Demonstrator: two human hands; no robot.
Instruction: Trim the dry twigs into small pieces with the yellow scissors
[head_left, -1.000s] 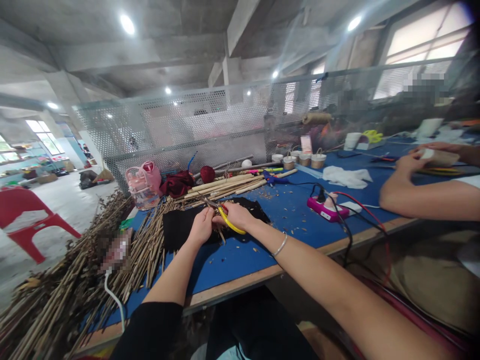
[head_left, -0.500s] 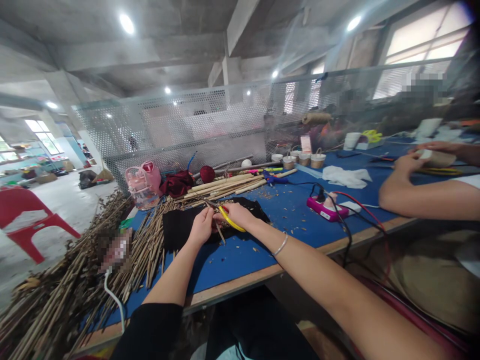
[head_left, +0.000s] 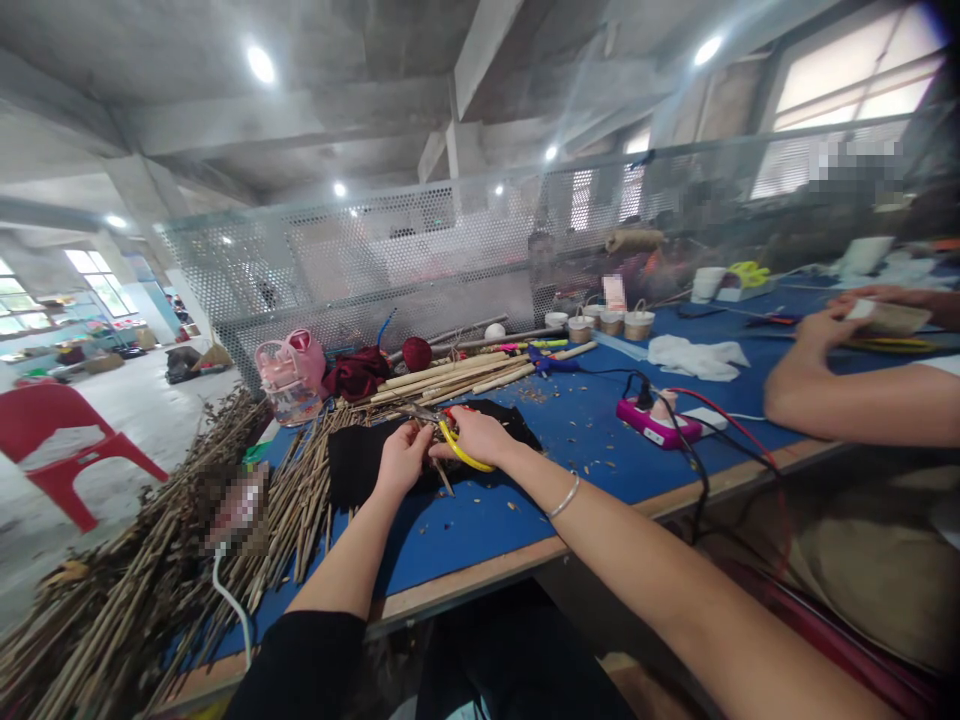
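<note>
Yellow-handled scissors (head_left: 466, 455) are held in my right hand (head_left: 478, 437), their blades pointing left above a black cloth (head_left: 352, 465). Close beside them, my left hand (head_left: 405, 455) pinches a thin dry stem (head_left: 445, 478) whose end sticks out below the fingers. The two hands nearly touch. Dry bits lie scattered over the blue table (head_left: 525, 520). Left of the cloth is a big heap of dry stalks (head_left: 292, 500).
Behind the hands lie pale sticks (head_left: 442, 375), a blue glue gun (head_left: 551, 363) and a pink bag (head_left: 289, 375). A purple power strip (head_left: 656, 424) with cables is on the right, near white gloves (head_left: 697, 356). Another person's hands hold a roll (head_left: 896, 318).
The scissor blades now show more plainly above my left hand, and both hands have shifted only slightly. The other person's roll has tilted. The whole view has moved a little.
</note>
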